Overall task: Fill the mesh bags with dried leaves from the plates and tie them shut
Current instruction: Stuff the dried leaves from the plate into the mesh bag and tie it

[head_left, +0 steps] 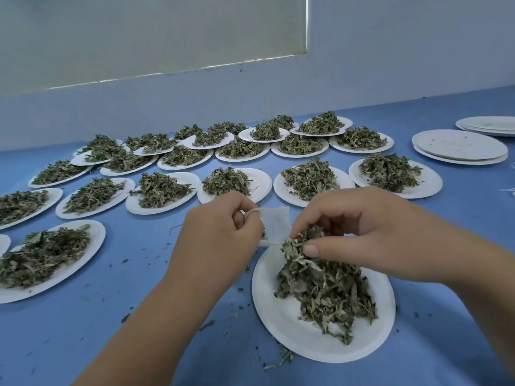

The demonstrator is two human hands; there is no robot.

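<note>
My left hand [220, 232] grips a small white mesh bag [274, 225] by its mouth, its drawstring looped by my fingers. My right hand [359, 227] pinches a clump of dried leaves [302, 240] right beside the bag's opening. Below them sits a white paper plate [278, 316] with a heap of dried green leaves [328, 293] on it. Part of the bag is hidden behind my left hand.
Several white plates heaped with dried leaves [161, 188] cover the blue table [125, 302] from left to the far middle. Stacks of bare plates [459, 147] stand at the far right. Loose leaf crumbs lie scattered around the near plate. A white string [508, 190] lies at the right edge.
</note>
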